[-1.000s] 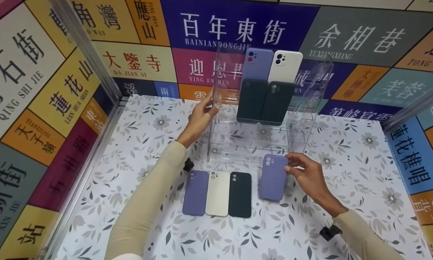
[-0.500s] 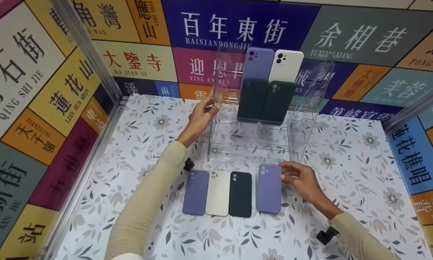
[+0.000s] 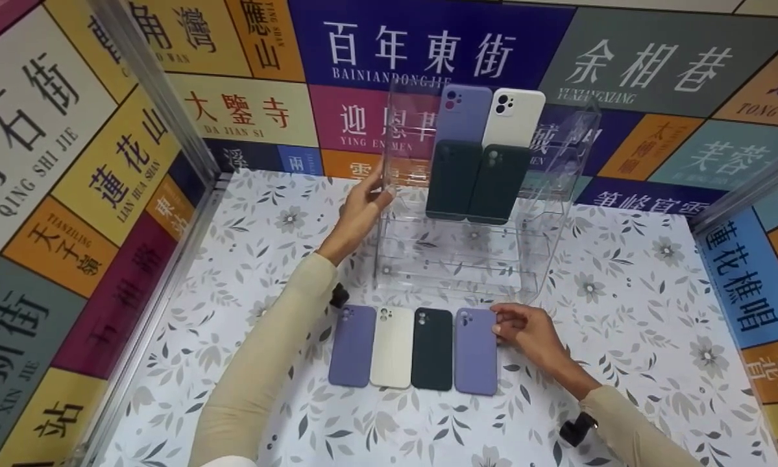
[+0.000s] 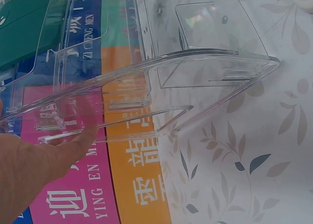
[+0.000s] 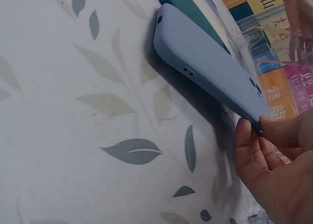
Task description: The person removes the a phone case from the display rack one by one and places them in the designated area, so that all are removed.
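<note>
My right hand (image 3: 525, 329) pinches the upper right corner of a purple phone case (image 3: 476, 360), seen in the head view at the right end of a row. The right wrist view shows that case (image 5: 205, 57) slightly raised off the cloth along its side, with thumb and fingertips at its camera end. Left of it lie a dark green case (image 3: 433, 350), a cream case (image 3: 392, 350) and another purple case (image 3: 352, 350). My left hand (image 3: 360, 209) grips the left side panel of a clear tiered display stand (image 4: 195, 55).
Upright on the stand's upper tiers are a purple case (image 3: 463, 115), a white case (image 3: 515, 120) and two dark green cases (image 3: 452, 181). A leaf-patterned cloth (image 3: 622, 337) covers the table. Sign-printed walls (image 3: 427, 39) enclose the back and sides.
My right hand has brought the purple case down and to the left, from in front of the stand to beside the dark green case. The left hand has stayed on the stand.
</note>
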### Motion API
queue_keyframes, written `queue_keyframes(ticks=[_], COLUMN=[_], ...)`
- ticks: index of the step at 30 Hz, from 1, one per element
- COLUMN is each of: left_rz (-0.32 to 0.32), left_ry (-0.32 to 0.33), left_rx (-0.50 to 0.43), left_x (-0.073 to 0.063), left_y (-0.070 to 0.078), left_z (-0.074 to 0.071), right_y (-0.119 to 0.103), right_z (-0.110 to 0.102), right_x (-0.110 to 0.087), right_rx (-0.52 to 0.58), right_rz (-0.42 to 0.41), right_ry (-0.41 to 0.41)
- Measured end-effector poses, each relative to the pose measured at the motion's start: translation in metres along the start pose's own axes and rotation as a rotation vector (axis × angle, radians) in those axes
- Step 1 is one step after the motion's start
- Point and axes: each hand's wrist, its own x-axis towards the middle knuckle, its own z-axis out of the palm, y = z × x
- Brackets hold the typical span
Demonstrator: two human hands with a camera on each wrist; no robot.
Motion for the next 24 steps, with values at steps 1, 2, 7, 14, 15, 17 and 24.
queue_keyframes(ticks=[1, 2, 7, 14, 15, 17, 24], left_rz=[-0.002, -0.004, -0.006, 0.010, 0.014, 0.022, 0.028], left_ry=[-0.001, -0.002, -0.007, -0.008, -0.010, -0.013, -0.014], left_rx=[0.001, 0.001, 0.004, -0.004, -0.005, -0.007, -0.019], left_x=[0.000, 0.000, 0.000, 0.000, 0.000, 0.000, 0.000], left_y=[0.000, 0.000, 0.000, 0.000, 0.000, 0.000, -0.001], left_z=[0.000, 0.000, 0.000, 0.000, -0.001, -0.001, 0.000], right_y=[0.001, 0.002, 0.005, 0.005, 0.005, 0.004, 0.001], right_z=[0.001, 0.002, 0.006, 0.009, 0.009, 0.010, 0.017], right_x=[0.000, -0.001, -0.002, 0.001, 0.001, 0.002, 0.001], right_rx=[0.014, 0.023, 0.022, -0.037, -0.050, -0.072, -0.157], right_rz=[0.008, 0.013, 0.024, 0.009, 0.006, 0.003, -0.026], right_ry=[-0.003, -0.010, -0.029, -0.018, -0.016, -0.011, 0.015])
